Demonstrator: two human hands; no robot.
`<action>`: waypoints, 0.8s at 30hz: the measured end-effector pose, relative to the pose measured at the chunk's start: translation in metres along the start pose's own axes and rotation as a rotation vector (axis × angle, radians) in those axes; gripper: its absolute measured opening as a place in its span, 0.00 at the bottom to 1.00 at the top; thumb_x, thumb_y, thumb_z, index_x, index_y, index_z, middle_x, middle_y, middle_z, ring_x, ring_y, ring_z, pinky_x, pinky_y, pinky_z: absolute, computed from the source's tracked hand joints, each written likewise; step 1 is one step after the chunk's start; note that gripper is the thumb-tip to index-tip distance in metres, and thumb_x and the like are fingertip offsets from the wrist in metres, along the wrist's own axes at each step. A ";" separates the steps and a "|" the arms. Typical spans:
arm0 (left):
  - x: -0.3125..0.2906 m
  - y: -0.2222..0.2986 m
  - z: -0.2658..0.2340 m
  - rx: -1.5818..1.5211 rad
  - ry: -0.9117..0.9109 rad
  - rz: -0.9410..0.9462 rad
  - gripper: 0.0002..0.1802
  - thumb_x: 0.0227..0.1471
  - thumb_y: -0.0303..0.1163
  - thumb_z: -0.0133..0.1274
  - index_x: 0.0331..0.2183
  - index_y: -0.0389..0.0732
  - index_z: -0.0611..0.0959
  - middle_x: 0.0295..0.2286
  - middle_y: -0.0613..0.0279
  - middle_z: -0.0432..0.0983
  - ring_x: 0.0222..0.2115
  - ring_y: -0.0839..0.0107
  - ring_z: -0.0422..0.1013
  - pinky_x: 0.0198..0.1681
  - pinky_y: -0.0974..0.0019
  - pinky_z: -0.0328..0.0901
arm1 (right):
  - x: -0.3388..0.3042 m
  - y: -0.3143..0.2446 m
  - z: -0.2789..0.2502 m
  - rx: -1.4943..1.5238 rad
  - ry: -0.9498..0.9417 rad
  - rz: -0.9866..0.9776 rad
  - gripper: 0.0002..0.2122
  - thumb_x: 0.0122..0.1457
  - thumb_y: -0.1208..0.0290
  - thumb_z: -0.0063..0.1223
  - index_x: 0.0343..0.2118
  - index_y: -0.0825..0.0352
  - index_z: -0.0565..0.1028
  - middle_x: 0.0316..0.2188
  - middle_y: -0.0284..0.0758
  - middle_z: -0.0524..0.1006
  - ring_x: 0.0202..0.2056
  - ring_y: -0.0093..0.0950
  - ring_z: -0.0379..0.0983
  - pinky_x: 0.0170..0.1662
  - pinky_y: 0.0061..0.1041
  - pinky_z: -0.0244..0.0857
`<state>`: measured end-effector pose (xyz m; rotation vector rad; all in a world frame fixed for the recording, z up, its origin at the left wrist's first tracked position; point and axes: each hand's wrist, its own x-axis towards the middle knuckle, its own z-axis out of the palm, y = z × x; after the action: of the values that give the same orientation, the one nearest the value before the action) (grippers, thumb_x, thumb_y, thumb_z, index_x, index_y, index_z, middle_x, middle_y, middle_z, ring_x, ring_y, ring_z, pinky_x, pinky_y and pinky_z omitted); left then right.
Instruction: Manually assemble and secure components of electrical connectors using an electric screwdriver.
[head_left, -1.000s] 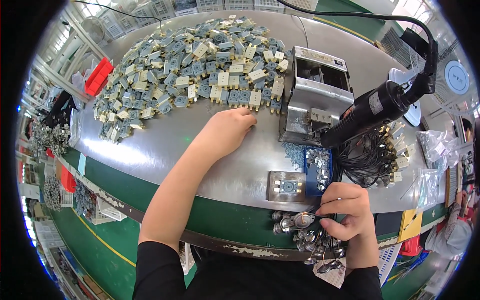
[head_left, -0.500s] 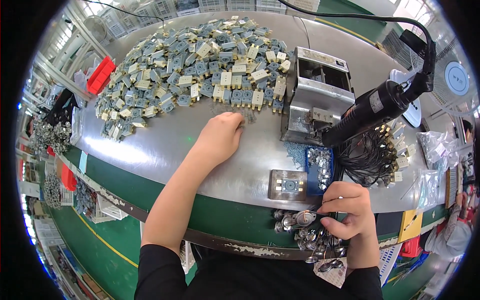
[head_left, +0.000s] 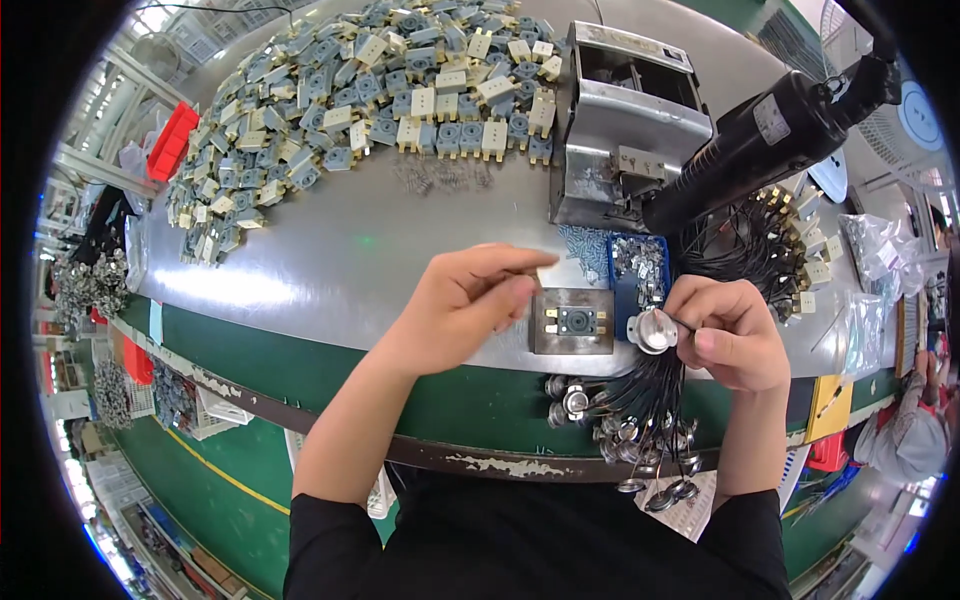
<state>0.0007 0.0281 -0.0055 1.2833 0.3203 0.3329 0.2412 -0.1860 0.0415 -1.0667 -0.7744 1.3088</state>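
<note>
Right hand (head_left: 740, 340) curled, thumb and forefinger pinched together on a thin black wire (head_left: 683, 323), right beside the shiny round silver metal disc with side ears (head_left: 655, 331) at its end. That disc is at the near end of a small blue plastic tray (head_left: 626, 297) filled with tiny silver metal pieces. Left hand (head_left: 450, 310), to the left, has its forefinger stretched out and its thumb below, a narrow gap between them; whether a small part sits there cannot be made out. Just right of those fingertips lies a square grey metal block (head_left: 545, 341), holding a blue-grey plastic housing with brass-coloured prongs (head_left: 578, 321).

Because the grip seems to be on the wire beside the disc, the disc could twist or swing, and might knock the tray and scatter its pieces. Its wire could also snag among the many black-wired silver discs (head_left: 620, 430) hanging over the near edge.

Farther out on the steel table (head_left: 330, 215), small pale blue screws (head_left: 585, 243) lie beyond the block, and fine wire springs (head_left: 440, 175) lie far left, before a big heap of grey and cream plastic housings (head_left: 350, 95). Far right, a black cylindrical power tool (head_left: 750, 145) leans by a boxy metal machine (head_left: 630, 140).
</note>
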 end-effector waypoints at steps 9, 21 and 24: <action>0.006 -0.023 0.028 0.402 0.022 0.150 0.10 0.51 0.21 0.69 0.38 0.33 0.89 0.38 0.61 0.82 0.23 0.83 0.65 0.27 0.74 0.63 | -0.006 0.029 -0.005 0.270 0.041 -0.145 0.13 0.62 0.73 0.67 0.43 0.78 0.82 0.41 0.39 0.74 0.22 0.19 0.64 0.22 0.20 0.54; 0.009 -0.036 0.031 0.594 0.045 0.257 0.15 0.42 0.26 0.76 0.35 0.36 0.89 0.38 0.62 0.83 0.21 0.82 0.65 0.25 0.74 0.61 | -0.003 0.036 0.001 0.224 0.112 -0.131 0.12 0.60 0.72 0.70 0.45 0.71 0.83 0.43 0.39 0.74 0.23 0.20 0.66 0.24 0.20 0.58; 0.009 -0.030 0.032 0.585 0.060 0.282 0.20 0.42 0.28 0.77 0.39 0.36 0.89 0.40 0.61 0.83 0.22 0.81 0.66 0.25 0.74 0.62 | -0.001 0.039 0.004 0.248 0.142 -0.095 0.12 0.59 0.74 0.69 0.44 0.73 0.83 0.43 0.39 0.75 0.24 0.21 0.68 0.25 0.20 0.60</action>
<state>0.0238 -0.0036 -0.0266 1.9039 0.2975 0.5420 0.2234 -0.1883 0.0071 -0.9022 -0.5348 1.1995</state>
